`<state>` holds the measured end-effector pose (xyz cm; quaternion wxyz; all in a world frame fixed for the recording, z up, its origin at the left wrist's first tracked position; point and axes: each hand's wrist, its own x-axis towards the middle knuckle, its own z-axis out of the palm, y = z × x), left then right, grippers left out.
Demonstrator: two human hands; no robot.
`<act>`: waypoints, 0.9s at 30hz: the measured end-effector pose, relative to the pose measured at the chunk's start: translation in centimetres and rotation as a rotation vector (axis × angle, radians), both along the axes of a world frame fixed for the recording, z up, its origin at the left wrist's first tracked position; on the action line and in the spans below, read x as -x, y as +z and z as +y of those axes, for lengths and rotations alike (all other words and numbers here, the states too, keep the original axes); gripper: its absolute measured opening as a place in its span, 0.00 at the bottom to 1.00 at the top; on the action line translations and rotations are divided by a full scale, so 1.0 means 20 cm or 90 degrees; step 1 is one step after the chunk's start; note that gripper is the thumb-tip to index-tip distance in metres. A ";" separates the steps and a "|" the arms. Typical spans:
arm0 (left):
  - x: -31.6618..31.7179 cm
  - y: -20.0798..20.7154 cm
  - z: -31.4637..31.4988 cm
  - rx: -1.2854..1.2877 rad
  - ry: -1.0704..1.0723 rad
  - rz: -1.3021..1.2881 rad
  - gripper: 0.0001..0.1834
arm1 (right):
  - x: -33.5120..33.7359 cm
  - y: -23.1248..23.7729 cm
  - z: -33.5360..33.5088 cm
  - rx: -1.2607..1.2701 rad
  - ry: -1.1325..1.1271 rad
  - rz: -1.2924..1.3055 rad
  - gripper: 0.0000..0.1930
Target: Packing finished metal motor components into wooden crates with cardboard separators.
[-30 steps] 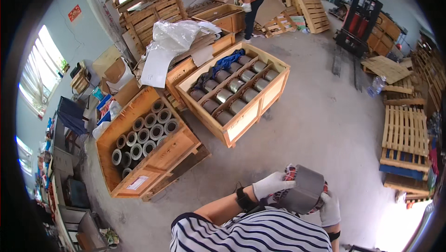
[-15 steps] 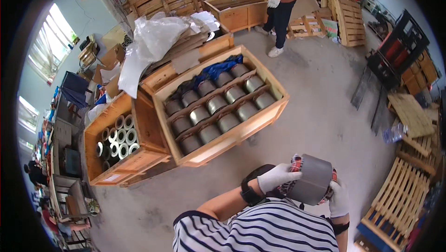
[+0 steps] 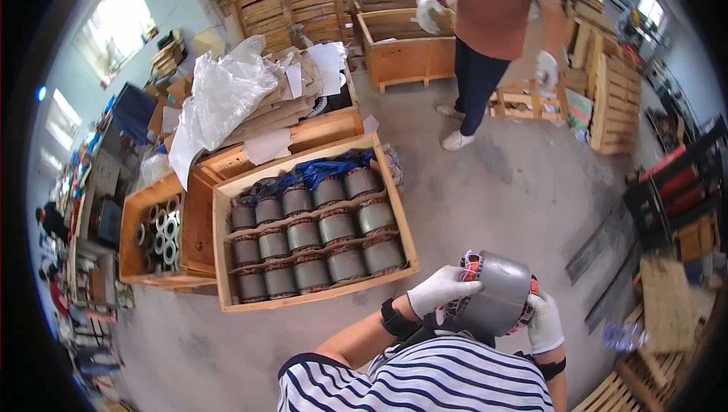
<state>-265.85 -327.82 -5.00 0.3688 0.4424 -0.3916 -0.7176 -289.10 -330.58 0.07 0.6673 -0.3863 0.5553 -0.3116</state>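
Observation:
A motor stator (image 3: 498, 294), a grey metal cylinder with red and white windings at both ends, is held close in front of my striped shirt. My white-gloved left hand (image 3: 446, 290) grips its left end, thumb over the winding edge. On the other end is my gloved right hand (image 3: 546, 325), its fingers partly hidden behind the stator. Left of my hands stands a wooden crate (image 3: 322, 298) with several similar stators (image 3: 303, 235) in three rows, parted by brown dividers. Crumpled blue plastic sheet (image 3: 322, 172) lies over the far row.
A smaller crate (image 3: 201, 218) with metal ring cores adjoins on the left. Plastic film (image 3: 227, 93) and cardboard cover another crate behind. A gloved co-worker (image 3: 493, 10) stands ahead near a wooden box (image 3: 409, 59). At right are a forklift (image 3: 675, 184), boards and pallets (image 3: 618, 105).
My view has turned toward the right, so the crates sit further left. The co-worker appears closer and upright, arms now apart. Both my hands keep their hold on the stator.

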 end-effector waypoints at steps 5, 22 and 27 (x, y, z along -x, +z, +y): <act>0.12 0.07 -0.58 -0.016 0.141 0.164 0.22 | 0.08 0.06 -0.76 0.044 0.067 0.017 0.13; -0.54 0.29 -2.14 0.184 0.362 -0.073 0.16 | -0.71 0.33 -2.44 0.300 0.246 -0.040 0.21; -0.87 0.19 -2.54 0.179 0.436 0.072 0.17 | -1.08 0.29 -2.89 0.311 0.279 0.030 0.22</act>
